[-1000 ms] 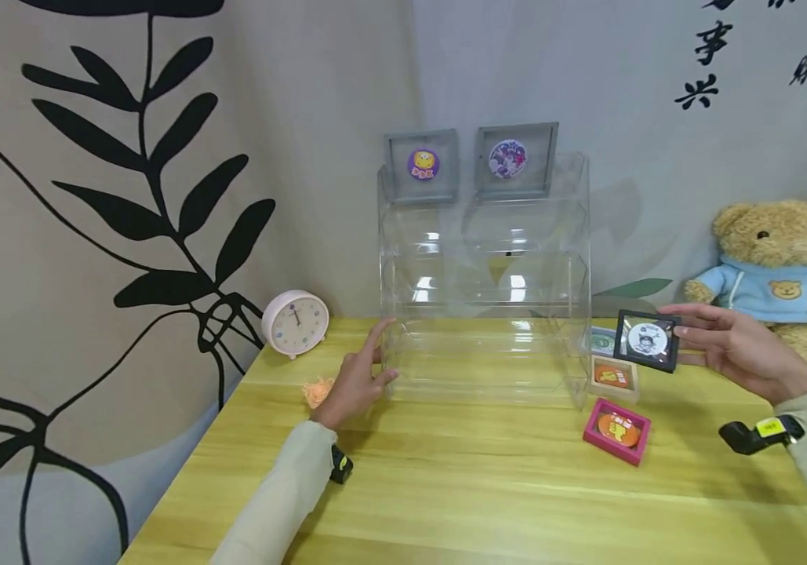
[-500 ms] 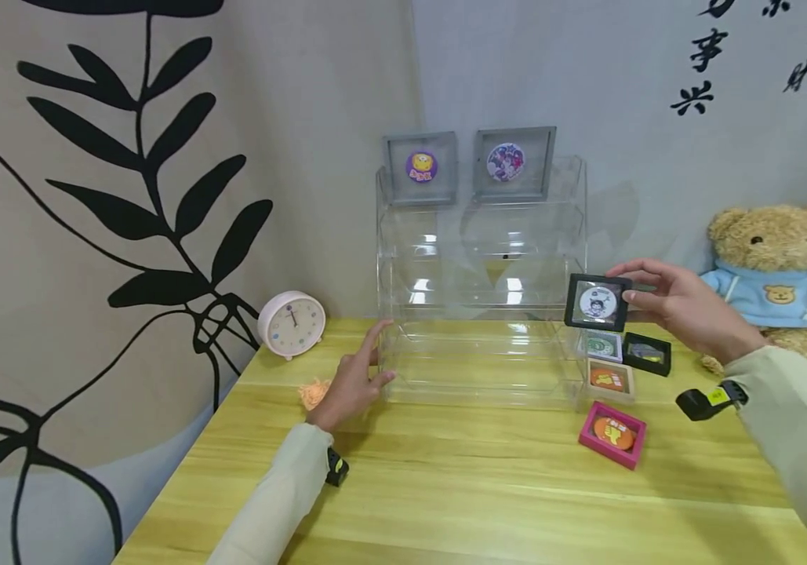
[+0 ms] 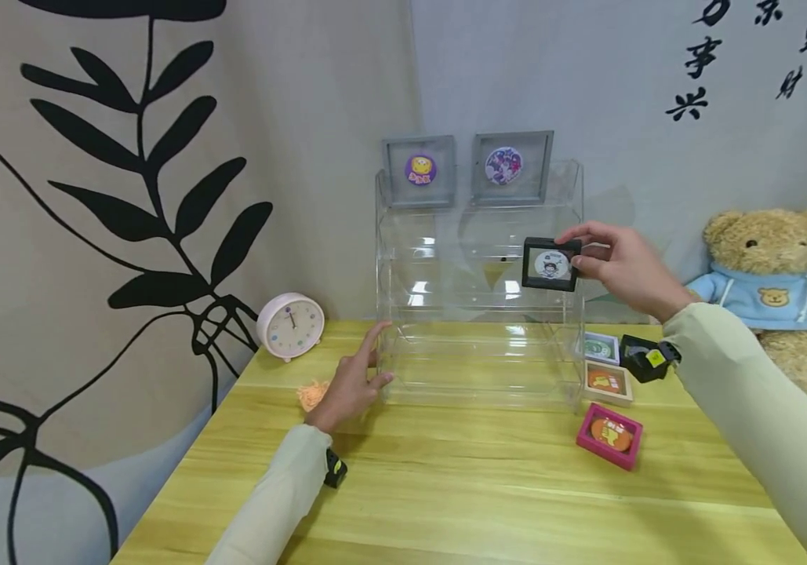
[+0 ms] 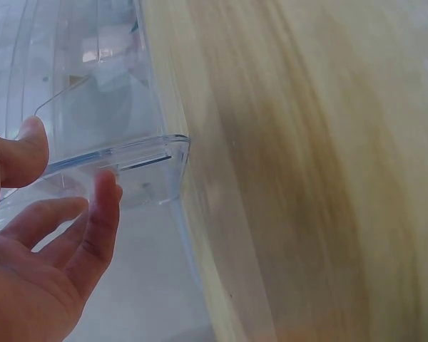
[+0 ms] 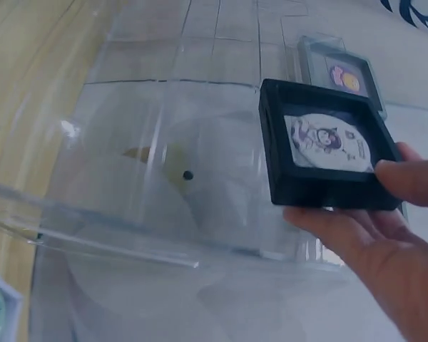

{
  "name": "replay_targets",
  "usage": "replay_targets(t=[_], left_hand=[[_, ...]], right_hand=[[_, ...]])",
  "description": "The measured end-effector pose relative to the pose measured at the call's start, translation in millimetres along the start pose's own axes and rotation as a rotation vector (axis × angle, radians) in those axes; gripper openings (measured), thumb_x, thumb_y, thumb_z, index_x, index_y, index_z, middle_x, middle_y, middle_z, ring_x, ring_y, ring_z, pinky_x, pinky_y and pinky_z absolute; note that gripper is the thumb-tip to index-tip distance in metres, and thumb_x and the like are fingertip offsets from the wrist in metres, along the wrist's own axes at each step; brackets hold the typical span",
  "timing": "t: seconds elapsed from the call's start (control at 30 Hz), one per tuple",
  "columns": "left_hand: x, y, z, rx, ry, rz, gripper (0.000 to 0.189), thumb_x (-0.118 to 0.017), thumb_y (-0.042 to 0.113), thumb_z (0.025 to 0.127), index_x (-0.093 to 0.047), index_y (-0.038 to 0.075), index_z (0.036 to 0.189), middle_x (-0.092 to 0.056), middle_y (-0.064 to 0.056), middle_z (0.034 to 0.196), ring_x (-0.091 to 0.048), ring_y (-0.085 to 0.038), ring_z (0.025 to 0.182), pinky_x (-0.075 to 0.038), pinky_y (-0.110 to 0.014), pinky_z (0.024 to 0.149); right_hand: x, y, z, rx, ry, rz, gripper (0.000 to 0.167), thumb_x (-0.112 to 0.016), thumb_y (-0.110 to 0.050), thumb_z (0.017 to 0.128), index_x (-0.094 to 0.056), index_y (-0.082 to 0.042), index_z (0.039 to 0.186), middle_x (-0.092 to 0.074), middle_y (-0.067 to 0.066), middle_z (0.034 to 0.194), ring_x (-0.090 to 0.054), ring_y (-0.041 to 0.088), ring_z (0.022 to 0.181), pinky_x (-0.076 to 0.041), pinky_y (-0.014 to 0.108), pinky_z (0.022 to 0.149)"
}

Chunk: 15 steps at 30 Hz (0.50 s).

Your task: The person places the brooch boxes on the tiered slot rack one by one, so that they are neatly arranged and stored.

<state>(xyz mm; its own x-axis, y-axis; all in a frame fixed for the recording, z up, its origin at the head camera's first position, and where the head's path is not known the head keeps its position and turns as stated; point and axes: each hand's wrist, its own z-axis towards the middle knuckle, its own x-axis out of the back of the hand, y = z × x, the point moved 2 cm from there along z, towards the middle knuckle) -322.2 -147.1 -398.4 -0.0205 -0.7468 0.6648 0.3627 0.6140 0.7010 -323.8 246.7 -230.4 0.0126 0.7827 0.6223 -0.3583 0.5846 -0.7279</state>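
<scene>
In the head view, my right hand (image 3: 618, 263) pinches a small black frame (image 3: 550, 264) by its right side, thumb in front. The frame holds a round white badge and stands upright before the upper tiers of a clear acrylic tiered stand (image 3: 481, 380). From the right wrist view, the frame's thick black rim (image 5: 328, 187) shows close over the clear shelves. My left hand (image 3: 354, 384) touches the stand's left side with thumb and forefinger spread. Its fingers lie relaxed near the clear edge in the left wrist view. Two grey frames (image 3: 420, 192) (image 3: 512, 192) with round badges stand on the top tier.
Right of the stand, a lilac-edged frame (image 3: 601, 348), a beige frame (image 3: 608, 383), a magenta frame (image 3: 610, 437) and a black frame (image 3: 639, 357) lie on the wooden table (image 3: 459, 486). A teddy bear (image 3: 770, 290) sits behind. A pink clock (image 3: 292, 326) and orange object (image 3: 312, 395) are at left.
My right hand has carried the black frame left and up, from above the other frames to before the stand's upper tiers. The left hand keeps its place at the stand's side.
</scene>
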Motion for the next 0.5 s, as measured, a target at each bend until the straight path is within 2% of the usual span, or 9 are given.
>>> replay_targets(t=[0.13,0.23,0.4,0.5], left_hand=[[1.0,0.6,-1.4,0.011,-0.006,0.007,0.09,-0.069,0.008,0.094,-0.018,0.053,0.154,-0.053,-0.029,0.144,-0.06,-0.044,0.126,-0.059,-0.054,0.091],[2.4,1.5,-0.2,0.001,0.006,0.01,0.089,-0.069,0.008,0.093,-0.02,0.048,0.155,-0.054,-0.03,0.143,-0.062,-0.045,0.123,-0.061,-0.052,0.088],[2.0,1.8,2.9,-0.007,0.012,0.002,0.087,-0.069,0.006,0.093,-0.022,0.039,0.158,-0.054,-0.029,0.142,-0.061,-0.044,0.125,-0.062,-0.049,0.086],[0.0,1.3,1.7,0.006,0.005,-0.001,0.088,-0.07,0.006,0.092,-0.022,0.041,0.157,-0.054,-0.028,0.143,-0.061,-0.043,0.126,-0.062,-0.049,0.086]], right_hand=[[-5.2,-17.3,15.5,0.027,0.03,-0.04,0.036,-0.051,0.0,0.101,-0.058,-0.009,0.135,-0.056,0.016,0.142,-0.063,0.013,0.116,-0.053,0.018,0.072],[-6.7,-29.0,29.7,0.057,0.064,-0.053,0.036,-0.051,0.003,0.099,-0.061,-0.007,0.132,-0.055,0.016,0.141,-0.061,0.027,0.115,-0.047,0.019,0.065],[-8.3,-39.2,50.8,0.072,0.084,-0.066,0.034,-0.051,0.004,0.099,-0.062,-0.006,0.129,-0.054,0.016,0.141,-0.062,0.032,0.115,-0.05,0.018,0.066],[-11.9,-41.8,61.4,0.058,0.074,-0.049,0.033,-0.052,0.004,0.099,-0.063,-0.005,0.128,-0.053,0.016,0.138,-0.061,0.03,0.118,-0.057,0.021,0.073]])
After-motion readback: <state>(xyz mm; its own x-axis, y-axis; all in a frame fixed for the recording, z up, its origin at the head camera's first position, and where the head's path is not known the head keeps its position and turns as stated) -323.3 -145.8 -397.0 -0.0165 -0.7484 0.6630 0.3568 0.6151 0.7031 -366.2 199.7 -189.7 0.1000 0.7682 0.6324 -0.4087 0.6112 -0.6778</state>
